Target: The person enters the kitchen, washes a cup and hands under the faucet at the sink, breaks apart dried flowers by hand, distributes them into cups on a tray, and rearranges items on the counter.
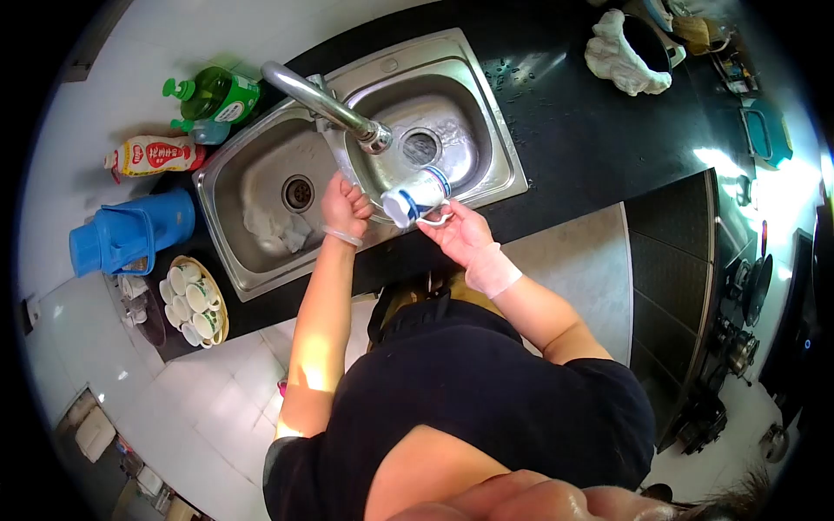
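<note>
My right hand (pixel 459 231) grips the handle of a white mug (pixel 417 198) with blue bands. The mug is tilted on its side over the front of the right sink basin (pixel 460 104). My left hand (pixel 347 207) is closed in a fist over the divider between the two basins, just left of the mug; whatever its fingers may hold is hidden. Above both hands hangs the chrome faucet (pixel 326 102), its spout over the right basin. A white cloth (pixel 274 227) lies in the left basin (pixel 252 187).
Left of the sink stand a green pump bottle (pixel 228 97), a red-and-white bottle (pixel 161 156) and a blue thermos (pixel 135 230). A round tray (pixel 224 317) holds several cups (pixel 201 295). On the black counter (pixel 556 130), right of the sink, are water drops and a white cloth-rimmed pot (pixel 630 56).
</note>
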{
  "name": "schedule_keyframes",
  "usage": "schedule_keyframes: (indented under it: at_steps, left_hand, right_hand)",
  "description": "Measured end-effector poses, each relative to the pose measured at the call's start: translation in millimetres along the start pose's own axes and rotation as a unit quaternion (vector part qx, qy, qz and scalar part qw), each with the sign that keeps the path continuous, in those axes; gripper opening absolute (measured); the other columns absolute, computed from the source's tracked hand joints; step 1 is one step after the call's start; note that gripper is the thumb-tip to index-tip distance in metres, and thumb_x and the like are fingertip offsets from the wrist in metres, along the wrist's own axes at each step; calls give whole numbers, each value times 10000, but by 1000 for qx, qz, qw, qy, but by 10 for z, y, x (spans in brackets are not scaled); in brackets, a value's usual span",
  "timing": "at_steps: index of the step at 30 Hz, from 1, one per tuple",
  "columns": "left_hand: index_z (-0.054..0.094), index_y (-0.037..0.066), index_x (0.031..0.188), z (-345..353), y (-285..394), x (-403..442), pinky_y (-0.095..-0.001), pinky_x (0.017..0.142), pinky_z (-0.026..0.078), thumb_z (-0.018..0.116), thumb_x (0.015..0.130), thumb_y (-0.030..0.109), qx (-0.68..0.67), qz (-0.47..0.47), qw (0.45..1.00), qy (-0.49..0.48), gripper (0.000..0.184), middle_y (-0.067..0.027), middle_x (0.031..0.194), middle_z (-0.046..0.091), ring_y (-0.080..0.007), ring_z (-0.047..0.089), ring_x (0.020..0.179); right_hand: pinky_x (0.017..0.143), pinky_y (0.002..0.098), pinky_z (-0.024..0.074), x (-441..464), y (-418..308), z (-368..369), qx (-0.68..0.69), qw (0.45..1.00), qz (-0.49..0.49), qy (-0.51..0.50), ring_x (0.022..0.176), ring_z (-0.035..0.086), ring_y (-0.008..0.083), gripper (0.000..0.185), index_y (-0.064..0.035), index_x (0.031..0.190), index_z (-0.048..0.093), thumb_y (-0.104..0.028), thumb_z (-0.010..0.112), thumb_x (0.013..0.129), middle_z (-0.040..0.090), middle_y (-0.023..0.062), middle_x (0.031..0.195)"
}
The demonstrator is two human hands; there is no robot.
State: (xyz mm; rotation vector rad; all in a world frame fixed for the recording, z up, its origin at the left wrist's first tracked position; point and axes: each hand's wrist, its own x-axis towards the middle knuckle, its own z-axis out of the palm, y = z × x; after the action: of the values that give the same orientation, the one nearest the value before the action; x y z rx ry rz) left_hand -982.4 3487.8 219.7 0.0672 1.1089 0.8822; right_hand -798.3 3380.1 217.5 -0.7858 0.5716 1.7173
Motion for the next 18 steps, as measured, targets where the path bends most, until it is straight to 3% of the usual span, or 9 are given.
schedule_keyframes:
  at_steps: [4,7,9,12,13,15,18]
  left_hand:
    - [252,173,543,-76,38,-22,-222,326,121,421,888,313,-11,5,1000,14,409,41,454,201,-89,164,372]
    - [254,171,546,-116,24,-5,-223,326,124,423,887,310,-23,7,1000,12,405,39,454,199,-91,164,372]
    - [256,169,548,-155,-4,8,-224,325,125,426,886,309,-31,4,999,11,403,38,453,197,-91,163,372]
    - [258,168,550,-212,-68,28,-224,325,128,432,882,311,-39,-6,999,15,402,38,453,195,-91,163,372]
    - [260,167,551,-194,-74,17,-225,325,129,434,881,313,-36,-5,999,19,401,38,453,196,-91,164,372]
    - [264,167,553,-166,-72,-1,-225,326,132,437,880,315,-31,-3,999,23,399,38,453,198,-91,168,373]
    - [268,166,554,-141,-59,-42,-226,327,137,437,880,314,-29,-4,999,36,396,39,453,200,-91,174,373]
  right_hand:
    - [688,410,547,-159,-331,-38,-272,957,-93,-26,690,533,180,236,-28,752,496,-213,476,898,481,60,765]
    - [677,296,533,-187,-630,-89,-447,854,-267,16,751,527,93,220,43,914,560,-169,521,869,537,96,1020]
    - [716,282,532,-148,-989,-58,-467,822,-326,9,836,544,108,239,63,1032,559,-103,502,871,473,115,1213]
    - [727,287,516,155,-1567,-20,-384,831,-403,-14,817,540,109,171,45,866,587,-105,504,871,350,99,1346]
    - [733,295,511,270,-1736,33,-376,806,-456,-44,806,540,111,171,36,824,583,-108,504,871,343,93,1350]
    - [745,320,503,546,-2066,63,-331,812,-480,-29,806,544,129,190,20,741,552,-111,504,870,344,82,1353]
    - [766,339,497,785,-2340,73,-348,793,-500,1,853,546,154,191,26,742,544,-109,501,870,340,56,1360]
